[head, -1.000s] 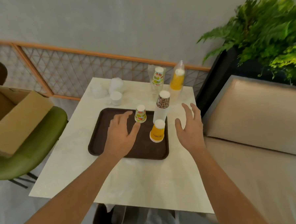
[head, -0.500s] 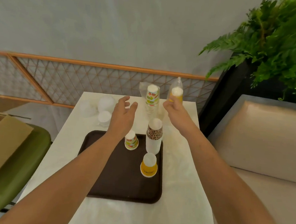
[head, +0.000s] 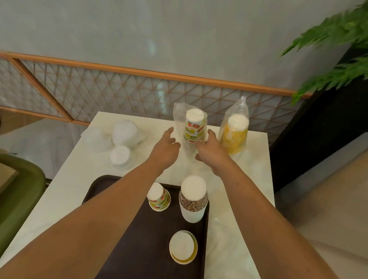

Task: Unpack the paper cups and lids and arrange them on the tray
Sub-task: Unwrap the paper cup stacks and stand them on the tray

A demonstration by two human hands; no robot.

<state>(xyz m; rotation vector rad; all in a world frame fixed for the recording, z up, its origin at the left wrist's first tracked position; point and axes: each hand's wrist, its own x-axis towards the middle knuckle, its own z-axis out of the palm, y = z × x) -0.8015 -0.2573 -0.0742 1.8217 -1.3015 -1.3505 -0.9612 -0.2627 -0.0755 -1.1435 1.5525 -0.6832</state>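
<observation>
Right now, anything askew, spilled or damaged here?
Nothing spilled or damaged. Only the lids look untidy: a loose heap on the table's far left, off the tray. The cups on it stand straight.

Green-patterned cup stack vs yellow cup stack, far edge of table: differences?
Print: the green-patterned cup stack has green and red patches; the yellow cup stack is plain yellow.
Bag: the yellow cup stack's plastic peaks above it; the green-patterned cup stack's bunches at its left.
Hands: left hand and right hand flank the green-patterned stack; nothing touches the yellow one.
Both stand base up on the table.
</observation>
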